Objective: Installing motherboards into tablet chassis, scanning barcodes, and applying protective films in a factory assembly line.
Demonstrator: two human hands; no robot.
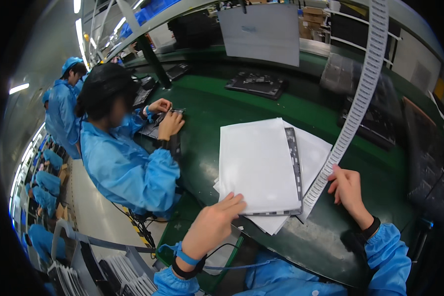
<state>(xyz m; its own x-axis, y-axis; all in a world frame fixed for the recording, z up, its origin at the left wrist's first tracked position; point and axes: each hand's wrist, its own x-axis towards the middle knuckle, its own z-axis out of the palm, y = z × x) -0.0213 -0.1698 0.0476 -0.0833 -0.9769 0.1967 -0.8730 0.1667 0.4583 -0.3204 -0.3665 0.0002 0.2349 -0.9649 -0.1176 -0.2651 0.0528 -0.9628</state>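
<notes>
A white sheet (256, 167) lies over a dark, flat, panel-like part (295, 165), whose slotted frame shows along its right and lower edges. My left hand (213, 224) is at the sheet's lower left corner, its fingers pressed together on the edge. From the upper right a long strip of small printed labels (355, 116) runs down, its lower end beside the panel. My right hand (348, 190) pinches the right edge of this strip near that end. More white paper (308, 148) sticks out from beneath the panel.
A co-worker in blue (128, 167) handles a part at the left on the green bench (202, 143). Dark device parts (256, 85) lie farther back, with more (370, 123) at the right. A grey rack of thin panels (103, 271) stands lower left. A white board (259, 34) hangs behind.
</notes>
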